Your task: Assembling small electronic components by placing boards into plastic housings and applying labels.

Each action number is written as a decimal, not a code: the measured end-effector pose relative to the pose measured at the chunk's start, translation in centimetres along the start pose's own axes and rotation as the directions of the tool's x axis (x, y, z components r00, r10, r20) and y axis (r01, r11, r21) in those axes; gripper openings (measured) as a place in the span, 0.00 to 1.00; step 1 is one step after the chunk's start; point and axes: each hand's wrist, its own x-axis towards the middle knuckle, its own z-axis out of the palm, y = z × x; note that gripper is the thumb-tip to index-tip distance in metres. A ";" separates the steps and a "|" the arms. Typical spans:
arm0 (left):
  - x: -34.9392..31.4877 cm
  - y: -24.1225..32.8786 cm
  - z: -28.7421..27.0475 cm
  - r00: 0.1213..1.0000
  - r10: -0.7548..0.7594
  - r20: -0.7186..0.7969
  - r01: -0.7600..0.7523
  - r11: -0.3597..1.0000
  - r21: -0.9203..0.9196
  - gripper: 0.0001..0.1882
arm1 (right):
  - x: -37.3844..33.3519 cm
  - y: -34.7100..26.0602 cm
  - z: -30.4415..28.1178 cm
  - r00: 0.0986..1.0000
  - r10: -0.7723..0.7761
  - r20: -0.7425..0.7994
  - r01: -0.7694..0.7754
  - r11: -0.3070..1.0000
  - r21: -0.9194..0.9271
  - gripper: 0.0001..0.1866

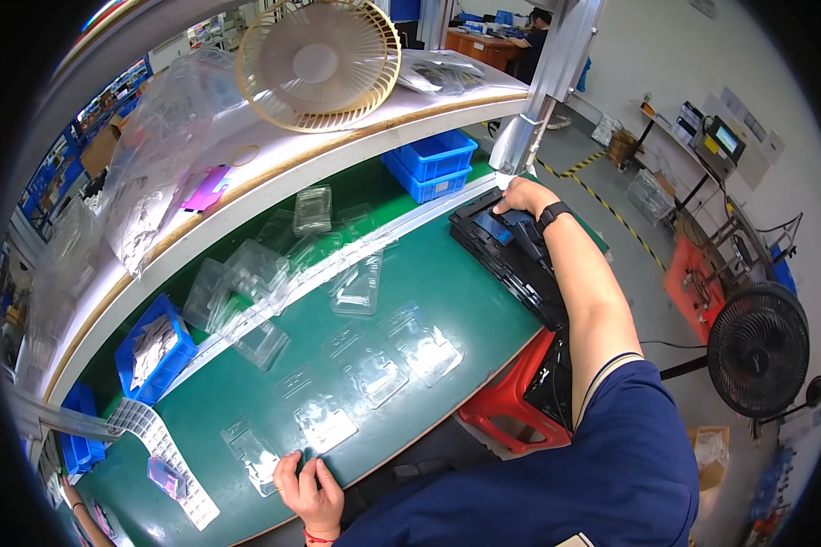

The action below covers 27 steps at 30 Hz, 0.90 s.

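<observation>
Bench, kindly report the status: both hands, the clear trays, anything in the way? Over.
Left hand by leftmost clear tray. Right hand at black bin, grip unclear. Four trays in a row; loose packs behind, off the row.

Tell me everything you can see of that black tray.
The black tray is long, with raised edges and an uneven interior, and looks like plastic. It lies slanting at the right end of the green tabletop. Something bluish sits near its far end, by the right hand; contact is unclear.
</observation>
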 end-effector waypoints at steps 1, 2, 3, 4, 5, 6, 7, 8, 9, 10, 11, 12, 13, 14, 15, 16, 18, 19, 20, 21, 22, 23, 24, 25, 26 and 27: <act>0.0 0.1 0.0 1.000 -0.004 -0.001 0.004 1.000 -0.004 0.04 | 0.1 0.2 0.3 0.998 -0.039 -0.047 0.038 0.999 -0.019 0.30; 0.1 0.1 0.0 1.000 -0.006 -0.002 0.006 1.000 -0.004 0.04 | 0.2 0.5 0.5 0.993 -0.078 -0.094 0.075 0.996 -0.039 0.30; 0.1 0.1 0.0 1.000 -0.007 -0.002 0.007 1.000 -0.005 0.04 | 0.3 0.7 0.5 0.992 -0.081 -0.092 0.077 0.996 -0.042 0.30; 0.1 0.1 0.0 1.000 -0.007 -0.002 0.007 1.000 -0.006 0.04 | 0.4 1.0 0.5 0.988 -0.096 -0.117 0.096 0.995 -0.007 0.29; 0.1 0.2 -0.1 1.000 -0.010 -0.002 0.010 1.000 -0.006 0.04 | 0.4 1.4 0.5 0.984 -0.109 -0.142 0.114 0.993 0.027 0.28; 0.2 0.2 -0.1 1.000 -0.016 -0.002 0.016 1.000 -0.016 0.04 | -0.5 1.3 0.0 0.972 -0.085 -0.219 0.108 0.990 0.096 0.27; 0.2 0.3 -0.1 1.000 -0.022 -0.001 0.022 0.999 -0.025 0.03 | -0.3 1.9 -0.4 0.959 -0.118 -0.259 0.154 0.980 0.124 0.23; 0.2 0.3 0.0 1.000 -0.022 -0.001 0.022 0.999 -0.025 0.03 | 0.0 2.2 -0.6 0.957 -0.139 -0.256 0.191 0.963 0.192 0.23; 0.1 0.2 0.0 1.000 -0.020 0.001 0.020 0.999 -0.028 0.03 | -0.3 2.1 -0.7 0.955 -0.155 -0.253 0.222 0.940 0.259 0.23; 0.1 0.2 0.0 1.000 -0.017 0.003 0.017 0.999 -0.032 0.03 | -0.5 1.9 -0.6 0.956 -0.152 -0.252 0.218 0.941 0.261 0.23; 0.0 0.1 0.0 1.000 -0.015 0.007 0.015 0.999 -0.033 0.03 | -0.7 1.5 -0.2 0.961 -0.224 -0.161 0.260 0.931 0.257 0.24; 0.0 0.0 0.0 1.000 -0.022 0.007 0.022 0.999 -0.029 0.03 | -1.4 0.3 0.0 0.952 -0.297 -0.068 0.304 0.917 0.257 0.25; 0.0 0.0 0.0 1.000 -0.029 0.006 0.029 0.999 -0.024 0.03 | -2.9 -1.2 0.3 0.948 -0.319 -0.024 0.319 0.936 0.153 0.30; 0.0 0.1 0.0 1.000 -0.029 0.007 0.029 0.999 -0.021 0.03 | -3.2 -2.1 1.3 0.955 -0.297 -0.022 0.298 0.953 0.062 0.31; 0.0 0.1 0.0 1.000 -0.027 0.003 0.027 0.999 -0.018 0.03 | -3.4 -2.6 1.9 0.962 -0.273 -0.026 0.272 0.962 -0.031 0.33; 0.1 0.2 0.0 1.000 -0.024 -0.001 0.024 1.000 -0.014 0.03 | -3.6 -3.0 1.8 0.978 -0.207 0.015 0.207 0.977 -0.042 0.36; 0.1 0.1 0.1 1.000 -0.025 -0.001 0.025 1.000 -0.017 0.03 | -4.0 -3.2 1.5 0.981 -0.190 0.026 0.190 0.981 -0.020 0.37; 0.1 0.1 0.2 1.000 -0.027 -0.001 0.027 0.999 -0.021 0.03 | -4.2 -3.2 1.5 0.984 -0.173 0.037 0.173 0.985 -0.001 0.38; 0.2 0.1 0.1 1.000 -0.023 0.002 0.023 0.999 -0.021 0.03 | -4.0 -3.3 1.6 0.985 -0.169 0.036 0.169 0.986 0.002 0.38; 0.1 0.2 0.1 1.000 -0.022 0.000 0.022 1.000 -0.015 0.03 | -3.7 -3.5 1.7 0.986 -0.155 0.057 0.158 0.987 -0.035 0.39; 0.1 0.3 0.0 1.000 -0.021 -0.001 0.021 1.000 -0.009 0.03 | -3.5 -3.7 1.7 0.987 -0.140 0.076 0.146 0.987 -0.072 0.39; 0.1 0.3 0.0 1.000 -0.017 0.000 0.017 1.000 -0.010 0.03 | -3.4 -3.9 1.8 0.987 -0.138 0.075 0.144 0.987 -0.069 0.39; 0.1 0.3 0.0 1.000 -0.019 -0.003 0.019 1.000 -0.013 0.03 | -3.5 -4.2 1.8 0.992 -0.099 0.073 0.107 0.987 -0.119 0.39; 0.1 0.3 0.1 1.000 -0.020 -0.007 0.020 1.000 -0.017 0.03 | -3.5 -4.5 1.8 0.996 -0.059 0.069 0.070 0.983 -0.168 0.39; 0.1 0.3 0.1 1.000 -0.019 -0.007 0.018 1.000 -0.020 0.03 | -3.0 -4.5 2.0 0.995 -0.047 0.084 0.065 0.971 -0.230 0.37; 0.1 0.3 0.1 1.000 -0.012 -0.010 0.012 1.000 -0.015 0.03 | -3.4 -4.8 2.0 0.996 -0.047 0.082 0.064 0.972 -0.227 0.37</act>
